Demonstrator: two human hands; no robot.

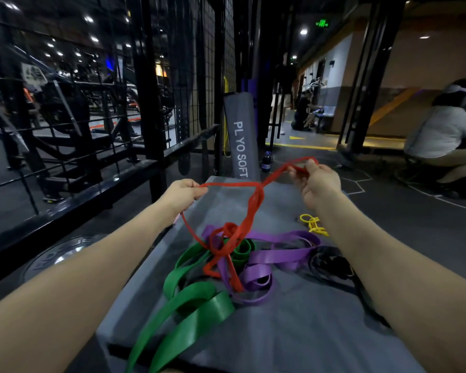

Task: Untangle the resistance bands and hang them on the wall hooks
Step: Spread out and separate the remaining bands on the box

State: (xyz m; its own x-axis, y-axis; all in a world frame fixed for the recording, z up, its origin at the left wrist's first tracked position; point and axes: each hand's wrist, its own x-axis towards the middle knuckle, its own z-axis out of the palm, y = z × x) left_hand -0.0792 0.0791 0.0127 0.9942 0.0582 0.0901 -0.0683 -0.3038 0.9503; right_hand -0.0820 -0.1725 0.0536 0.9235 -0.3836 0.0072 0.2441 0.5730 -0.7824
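Untangling step in hand: red band (253,203) is lifted above the pile (240,265) on the grey surface (307,332), lower end knotted in it. Left hand (182,193) and right hand (318,181) each pinch it. Next move, by judgement: work the knot free.

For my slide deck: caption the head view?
Both hands lift a red band from tangled green, purple bands on a grey pad.
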